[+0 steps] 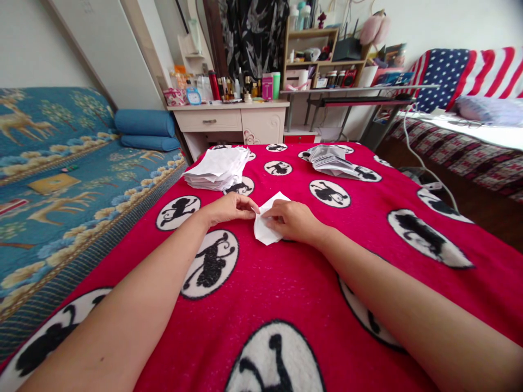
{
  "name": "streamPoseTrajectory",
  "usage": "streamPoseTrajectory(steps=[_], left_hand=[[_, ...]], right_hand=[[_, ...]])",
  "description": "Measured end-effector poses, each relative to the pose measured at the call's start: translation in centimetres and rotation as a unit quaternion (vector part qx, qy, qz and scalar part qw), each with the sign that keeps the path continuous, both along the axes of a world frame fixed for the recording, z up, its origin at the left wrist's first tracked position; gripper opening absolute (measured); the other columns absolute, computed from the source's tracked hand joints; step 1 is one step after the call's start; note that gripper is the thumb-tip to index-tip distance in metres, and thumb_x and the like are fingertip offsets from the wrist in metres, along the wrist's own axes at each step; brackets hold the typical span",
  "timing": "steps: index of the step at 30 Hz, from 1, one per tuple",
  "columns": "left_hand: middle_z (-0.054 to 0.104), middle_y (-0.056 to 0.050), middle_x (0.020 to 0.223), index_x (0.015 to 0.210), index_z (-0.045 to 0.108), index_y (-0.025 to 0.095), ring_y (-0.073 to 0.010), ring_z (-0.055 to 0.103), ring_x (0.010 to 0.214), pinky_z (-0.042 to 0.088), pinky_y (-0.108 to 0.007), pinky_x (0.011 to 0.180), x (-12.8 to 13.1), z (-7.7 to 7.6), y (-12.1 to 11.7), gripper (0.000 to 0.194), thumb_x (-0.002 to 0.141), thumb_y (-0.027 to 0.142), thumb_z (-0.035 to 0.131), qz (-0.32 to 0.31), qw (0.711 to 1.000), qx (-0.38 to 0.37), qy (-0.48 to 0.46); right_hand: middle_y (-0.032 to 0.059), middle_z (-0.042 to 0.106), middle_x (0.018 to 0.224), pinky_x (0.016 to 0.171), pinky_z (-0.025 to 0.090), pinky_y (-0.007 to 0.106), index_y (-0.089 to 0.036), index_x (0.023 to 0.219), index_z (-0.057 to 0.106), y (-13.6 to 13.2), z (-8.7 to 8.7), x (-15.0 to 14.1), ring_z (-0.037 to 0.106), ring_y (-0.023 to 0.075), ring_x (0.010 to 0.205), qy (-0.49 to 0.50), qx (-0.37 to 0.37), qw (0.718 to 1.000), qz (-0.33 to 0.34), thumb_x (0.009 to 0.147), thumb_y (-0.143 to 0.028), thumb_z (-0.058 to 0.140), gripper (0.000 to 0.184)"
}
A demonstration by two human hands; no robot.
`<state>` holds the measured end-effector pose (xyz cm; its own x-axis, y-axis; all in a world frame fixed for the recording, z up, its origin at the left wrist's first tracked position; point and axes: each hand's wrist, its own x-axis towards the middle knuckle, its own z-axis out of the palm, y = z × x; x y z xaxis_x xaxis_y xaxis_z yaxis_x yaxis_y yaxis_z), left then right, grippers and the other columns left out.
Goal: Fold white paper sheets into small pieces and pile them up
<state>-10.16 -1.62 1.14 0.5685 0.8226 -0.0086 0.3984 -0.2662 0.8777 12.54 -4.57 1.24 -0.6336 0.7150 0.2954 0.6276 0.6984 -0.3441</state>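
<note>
A small white sheet of paper (267, 231), partly folded, lies on the red blanket in front of me. My left hand (233, 209) pinches its left edge between thumb and fingers. From the right, my right hand (292, 219) rests on the paper, fingers curled and a fingertip pressed near the fold; its palm side is hidden. Beyond my left hand sits a thick stack of white paper sheets (220, 166). Farther off to the right is a pile of folded papers (332, 160), fanned out and greyish along the edges.
The red blanket (253, 305) with black-and-white ovals covers the surface. A blue patterned sofa (53, 190) stands at left. Behind are a white dresser (229, 122) crowded with bottles and a wooden shelf (312, 34). At right a white cable (423, 158) hangs before a bed (461, 147).
</note>
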Motion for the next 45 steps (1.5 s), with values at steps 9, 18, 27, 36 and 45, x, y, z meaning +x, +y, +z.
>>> streamPoseTrajectory(steps=[9, 18, 27, 36, 45], left_hand=[[0.067, 0.0, 0.072, 0.097, 0.066, 0.02, -0.0159, 0.059, 0.063, 0.039, -0.026, 0.058, 3.6, -0.1, -1.4, 0.045, 0.062, 0.046, 0.078, 0.168, 0.95, 0.157, 0.211], [0.062, -0.004, 0.092, 0.09, 0.072, 0.021, -0.0174, 0.058, 0.078, 0.044, -0.03, 0.074, 4.3, -0.7, -1.6, 0.031, 0.064, 0.036, 0.08, 0.15, 0.931, 0.266, 0.201], [0.066, -0.001, 0.084, 0.095, 0.067, 0.018, -0.0109, 0.055, 0.062, 0.044, -0.025, 0.062, 3.8, -2.0, -0.7, 0.032, 0.066, 0.021, 0.078, 0.18, 0.953, 0.224, 0.094], [0.065, -0.003, 0.099, 0.087, 0.077, 0.025, -0.0142, 0.059, 0.078, 0.047, -0.029, 0.074, 3.8, -1.9, -1.0, 0.015, 0.074, 0.018, 0.072, 0.127, 0.952, 0.26, 0.101], [0.066, -0.003, 0.1, 0.09, 0.077, 0.026, -0.0151, 0.06, 0.082, 0.048, -0.031, 0.08, 3.7, -1.8, -0.8, 0.015, 0.075, 0.024, 0.072, 0.117, 0.954, 0.252, 0.11]], right_hand=[[0.0096, 0.068, 0.103, 0.072, 0.044, 0.029, -0.017, 0.106, 0.07, 2.3, -1.0, 2.0, 0.061, 0.0193, 0.086, 0.085, 0.038, 0.967, -0.239, 0.079, -0.022, 0.06, 0.029], [0.0047, 0.072, 0.094, 0.069, 0.046, 0.029, -0.018, 0.119, 0.064, 3.2, -1.5, 2.5, 0.062, 0.0168, 0.077, 0.142, -0.056, 0.958, -0.245, 0.068, -0.021, 0.071, 0.051], [0.0017, 0.068, 0.074, 0.061, 0.04, 0.024, -0.016, 0.08, 0.074, 3.1, -1.4, 2.7, 0.055, 0.0124, 0.064, 0.228, -0.068, 0.962, -0.13, 0.066, -0.011, 0.058, 0.022], [0.0022, 0.069, 0.079, 0.059, 0.035, 0.023, -0.017, 0.078, 0.073, 2.3, -0.8, 2.6, 0.054, 0.0118, 0.066, 0.089, -0.066, 0.993, -0.046, 0.074, -0.025, 0.059, 0.016], [0.0021, 0.067, 0.067, 0.052, 0.029, 0.025, -0.019, 0.074, 0.073, 2.3, 1.6, 2.7, 0.052, 0.0122, 0.058, -0.078, -0.103, 0.979, -0.159, 0.071, -0.035, 0.062, 0.019]])
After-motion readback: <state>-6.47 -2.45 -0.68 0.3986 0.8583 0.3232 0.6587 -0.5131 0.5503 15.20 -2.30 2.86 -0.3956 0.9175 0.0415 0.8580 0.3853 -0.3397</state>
